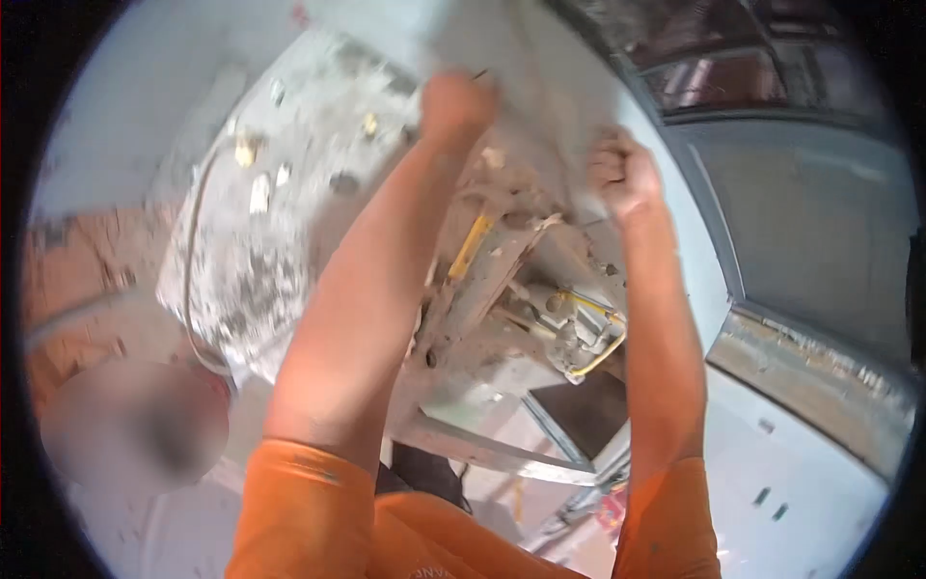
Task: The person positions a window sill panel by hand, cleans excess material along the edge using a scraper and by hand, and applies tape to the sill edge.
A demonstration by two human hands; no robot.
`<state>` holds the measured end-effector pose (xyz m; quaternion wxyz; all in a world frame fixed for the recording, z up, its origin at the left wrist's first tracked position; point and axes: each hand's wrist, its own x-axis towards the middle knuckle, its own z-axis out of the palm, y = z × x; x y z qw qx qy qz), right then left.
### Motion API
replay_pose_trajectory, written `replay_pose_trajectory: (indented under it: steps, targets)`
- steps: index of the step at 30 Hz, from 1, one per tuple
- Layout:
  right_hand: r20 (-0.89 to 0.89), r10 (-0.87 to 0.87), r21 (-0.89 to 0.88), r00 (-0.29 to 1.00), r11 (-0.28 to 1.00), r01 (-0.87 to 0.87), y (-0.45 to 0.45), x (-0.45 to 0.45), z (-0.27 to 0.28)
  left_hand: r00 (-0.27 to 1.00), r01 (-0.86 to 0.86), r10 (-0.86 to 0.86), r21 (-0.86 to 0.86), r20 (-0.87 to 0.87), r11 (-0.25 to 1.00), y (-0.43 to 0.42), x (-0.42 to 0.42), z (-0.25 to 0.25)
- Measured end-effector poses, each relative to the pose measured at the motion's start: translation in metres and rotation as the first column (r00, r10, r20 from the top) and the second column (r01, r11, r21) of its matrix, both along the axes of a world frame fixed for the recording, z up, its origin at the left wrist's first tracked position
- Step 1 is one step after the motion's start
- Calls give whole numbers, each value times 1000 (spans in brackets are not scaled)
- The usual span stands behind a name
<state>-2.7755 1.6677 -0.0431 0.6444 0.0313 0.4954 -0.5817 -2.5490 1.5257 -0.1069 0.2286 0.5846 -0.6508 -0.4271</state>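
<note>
I see the left hand (458, 108) smeared by blur; I cannot tell whether it is open or closed, nor what the dark sliver (480, 73) at its top is. The right hand (627, 174) has its fingers curled in; anything inside is hidden. Between the forearms, below both hands, lie a yellow strip (470, 247) and a bent yellow rod (600, 364), hard to identify. The left forearm (352, 299) covers part of a stained counter (280, 222); the lower edge cuts off both orange sleeves (299, 511).
</note>
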Motion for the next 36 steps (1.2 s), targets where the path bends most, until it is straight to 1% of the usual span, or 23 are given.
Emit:
replay_pose_trajectory:
  steps: [2, 4, 5, 7, 9, 10, 11, 12, 13, 14, 15, 17, 18, 19, 20, 21, 23, 26, 27, 28, 31, 34, 36]
  targets:
    - [-63, -248, 4, 967, 968, 249, 11, 12, -10, 997, -31, 31, 5, -70, 1000, 0, -1, 15]
    - [-161, -376, 19, 912, 923, 384, 24, 34, 3, 993, -51, 59, 79, -106, 996, 7, 3, 20]
    - [-153, -406, -10, 901, 912, 409, 35, 40, 6, 988, -42, 60, 132, -140, 990, 5, 4, 21]
    - [-210, -396, -36, 894, 917, 398, 67, 46, -3, 999, -43, 45, 95, -19, 994, 6, 8, 35]
    - [-435, -313, 107, 844, 913, 394, 114, 57, -24, 998, -63, 62, 98, 19, 993, -18, 9, -15]
    - [-437, -433, 17, 788, 872, 489, 141, 73, -43, 1000, -16, 13, 134, 20, 991, -36, 16, -31]
    - [-489, -454, 1, 745, 853, 521, 168, 89, -62, 999, 23, -28, 163, 23, 986, -39, 16, -38]
    - [-539, -471, -14, 698, 834, 552, 195, 105, -81, 995, 63, -79, 201, 69, 978, -13, 17, 29]
    - [-520, -421, 50, 743, 854, 518, 220, 117, -77, 929, 169, -125, -98, 349, 981, -44, 25, -13]
    - [-498, -368, 113, 786, 871, 479, 245, 129, -72, 910, 189, -96, -198, 404, 962, -61, 30, -17]
    - [-333, -340, 162, 880, 898, 408, 275, 142, -51, 884, 216, -61, -289, 463, 932, -58, 35, -15]
    - [-370, -379, 172, 848, 869, 464, 332, 169, -82, 977, 164, -99, -369, 187, 915, 13, 20, 80]
    - [-421, -377, 185, 825, 855, 485, 348, 177, -97, 954, 298, -261, -383, 146, 875, 43, 11, 98]
    - [-405, -415, 181, 815, 837, 516, 359, 182, -100, 903, 422, -415, -393, 109, 817, 72, -2, 107]
    - [-379, -449, 198, 809, 815, 545, 369, 186, -100, 770, 571, -601, -653, 215, 498, 99, -26, 104]
    - [-355, -480, 214, 802, 793, 570, 377, 190, -98, 605, 593, -705, -801, 370, 89, 128, -53, 96]
    - [-330, -533, 221, 779, 759, 613, 384, 191, -101, 580, 566, -667, -820, 468, -83, 191, -108, 89]
    - [-375, -543, 233, 751, 729, 643, 386, 184, -112, 469, 599, -753, -793, 461, -112, 212, -149, 26]
    - [-373, -559, 227, 741, 719, 657, 387, 178, -115, 422, 616, -786, -779, 451, -116, 219, -161, 21]
    - [-427, -528, 224, 734, 725, 651, 387, 171, -118, 407, 611, -792, -780, 454, -133, 222, -169, 18]
    - [-522, -472, 228, 711, 726, 649, 397, 147, -113, 403, 611, -851, -791, 338, -25, 226, -168, 24]
    - [-768, -225, 161, 599, 838, 522, 412, 92, -97, 415, 589, -845, -808, 336, -32, 232, -170, 29]
    - [-984, 86, 155, 156, 846, 511, 431, 40, -125, 414, 574, -850, -818, 326, -34, 236, -173, 29]
